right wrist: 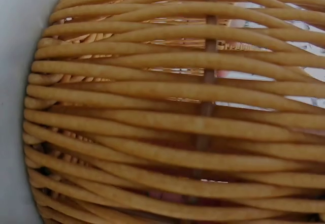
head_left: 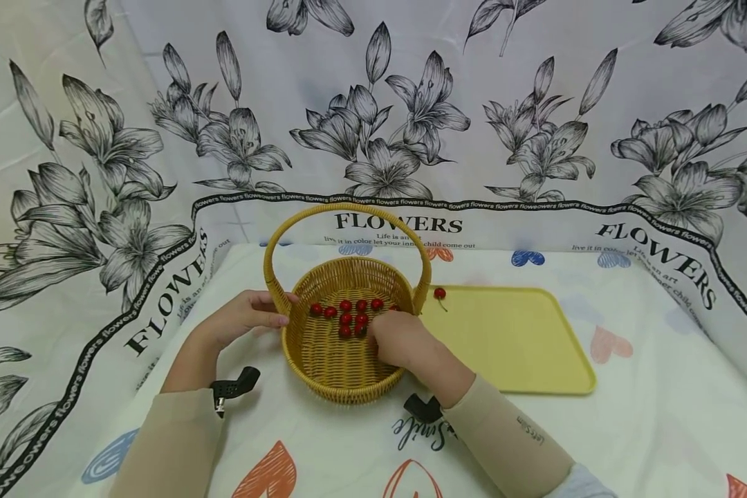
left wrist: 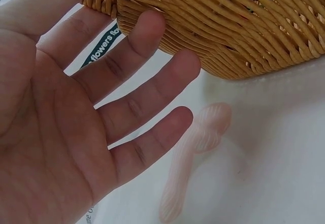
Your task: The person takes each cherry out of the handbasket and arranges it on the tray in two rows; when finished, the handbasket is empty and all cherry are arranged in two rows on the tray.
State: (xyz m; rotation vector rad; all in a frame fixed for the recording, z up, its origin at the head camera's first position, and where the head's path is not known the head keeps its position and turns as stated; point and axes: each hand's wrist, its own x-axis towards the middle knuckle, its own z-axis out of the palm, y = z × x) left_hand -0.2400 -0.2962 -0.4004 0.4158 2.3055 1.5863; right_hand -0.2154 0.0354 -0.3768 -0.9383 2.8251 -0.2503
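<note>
A round wicker basket (head_left: 348,394) with a tall arched handle stands on the cloth. Several red cherries (head_left: 346,319) lie in it, grouped toward the back of its woven floor. My left hand (head_left: 239,318) holds the basket's left side where the handle meets the rim, thumb and index finger either side; the left wrist view shows the other fingers nearly straight against or beside the wicker. My right hand (head_left: 401,339) reaches down inside the basket at the right, next to the cherries. Its fingertips are hidden, and the right wrist view shows only the basket's outer weave (right wrist: 167,92).
A yellow tray (head_left: 504,339) lies right of the basket, partly behind it. One stemmed cherry (head_left: 439,294) is at the tray's back left edge. White cloth (head_left: 653,401) with hearts covers the table; a flower-printed curtain (head_left: 473,180) hangs behind.
</note>
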